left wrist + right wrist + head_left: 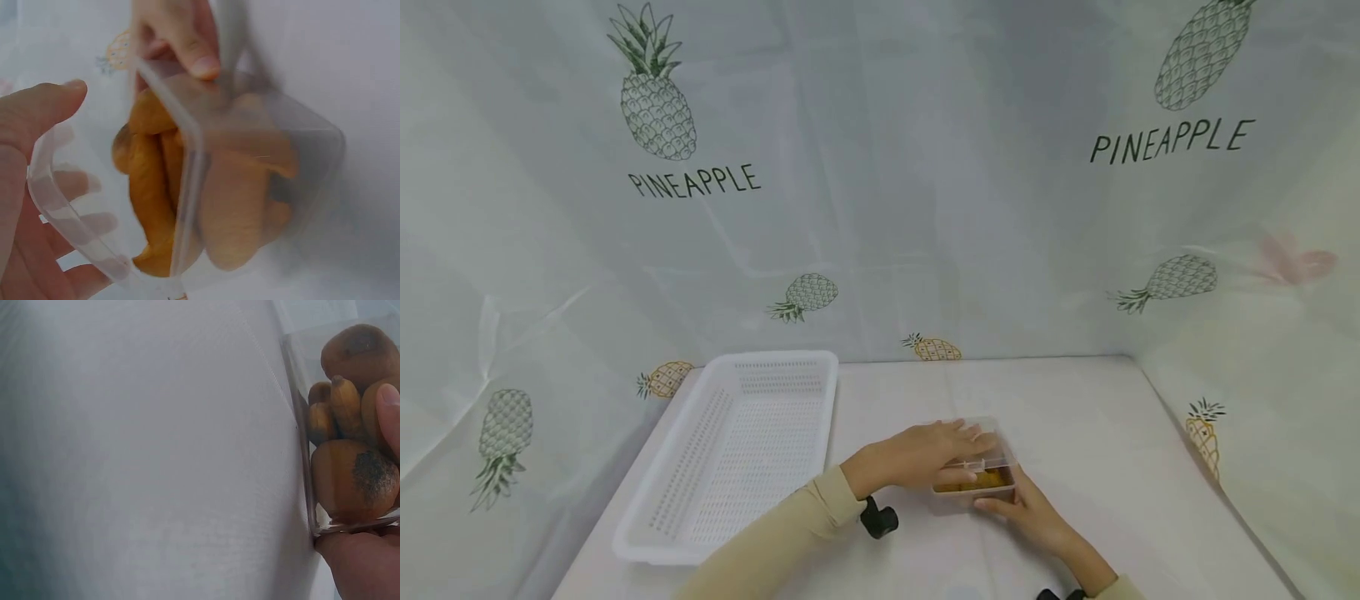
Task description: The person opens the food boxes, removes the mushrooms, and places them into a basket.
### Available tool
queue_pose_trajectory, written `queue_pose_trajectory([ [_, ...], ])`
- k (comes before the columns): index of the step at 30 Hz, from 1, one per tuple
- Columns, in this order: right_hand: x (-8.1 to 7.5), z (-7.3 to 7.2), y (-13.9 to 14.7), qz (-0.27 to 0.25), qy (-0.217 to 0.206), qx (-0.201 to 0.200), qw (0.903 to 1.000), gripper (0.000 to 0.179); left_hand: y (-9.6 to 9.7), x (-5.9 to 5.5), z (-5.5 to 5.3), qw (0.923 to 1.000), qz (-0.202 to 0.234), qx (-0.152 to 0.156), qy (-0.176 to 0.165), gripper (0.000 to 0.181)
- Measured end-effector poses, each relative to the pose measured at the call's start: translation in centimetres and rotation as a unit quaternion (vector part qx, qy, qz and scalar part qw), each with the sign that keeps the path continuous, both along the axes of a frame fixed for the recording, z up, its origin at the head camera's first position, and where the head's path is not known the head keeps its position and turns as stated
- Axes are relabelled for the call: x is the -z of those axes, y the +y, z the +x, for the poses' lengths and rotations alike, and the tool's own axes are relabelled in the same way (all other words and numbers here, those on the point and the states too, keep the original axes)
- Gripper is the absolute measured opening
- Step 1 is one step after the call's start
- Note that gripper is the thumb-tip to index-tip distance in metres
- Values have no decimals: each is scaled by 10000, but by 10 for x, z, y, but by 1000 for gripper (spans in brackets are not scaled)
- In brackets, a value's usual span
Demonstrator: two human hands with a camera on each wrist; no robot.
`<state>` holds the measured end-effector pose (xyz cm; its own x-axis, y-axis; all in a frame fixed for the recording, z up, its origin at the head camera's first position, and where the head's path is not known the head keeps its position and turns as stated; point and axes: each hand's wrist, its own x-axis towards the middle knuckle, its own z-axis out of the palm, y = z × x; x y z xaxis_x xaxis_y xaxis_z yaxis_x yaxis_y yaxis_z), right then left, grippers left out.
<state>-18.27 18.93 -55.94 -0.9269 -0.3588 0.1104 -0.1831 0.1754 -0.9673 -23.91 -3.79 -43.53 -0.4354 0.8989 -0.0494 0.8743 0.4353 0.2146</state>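
Observation:
A clear plastic box point(951, 502) stands on the table, its hinged-looking transparent lid point(1000, 454) raised at an angle. Inside lie several orange-brown pieces point(153, 194), some round, some banana-shaped, with dark patches on a few point(375, 475). My left hand point(917, 454) reaches over the box, straight, spread fingers against the lid. Through the lid rim point(75, 215) those fingers show in the left wrist view, the thumb apart from them. At the near right corner my right hand point(1037, 521) grips the box, its thumb along the front wall and its fingers round the side.
To the left is a large white perforated basket point(831, 408). The white table surface point(1075, 425) extends right of the box. A pineapple-print curtain point(887, 208) encloses the back and sides. Black wrist cameras point(880, 518) sit at both cuffs.

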Motion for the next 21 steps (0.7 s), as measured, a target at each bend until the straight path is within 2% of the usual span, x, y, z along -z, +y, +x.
queue_pose_trajectory([
  [2, 0, 0, -1, 89, -32, 110, 9999, 97, -3, -3, -6, 9984, 273, -44, -501, 56],
  [4, -1, 0, -1, 187, -60, 174, 9997, 102, -5, -6, -12, 9936, 528, -108, -996, 55],
  [8, -2, -2, -2, 228, -28, 214, 9995, 104, -9, -10, -27, 9737, 1201, -236, -1919, 51],
  [11, -2, -3, -2, 273, 39, 225, 9994, 105, -11, -10, -40, 9546, 1751, -379, -2379, 47],
  [14, -2, -4, -3, 299, 70, 242, 9992, 105, -13, -10, -51, 9390, 2202, -627, -2568, 43],
  [17, -3, -4, -3, 284, 30, 280, 9992, 105, -14, -10, -59, 9163, 2619, -881, -2901, 40],
  [21, -3, -3, -2, 310, -38, 302, 9991, 107, -15, -7, -68, 8790, 3041, -1196, -3473, 36],
])
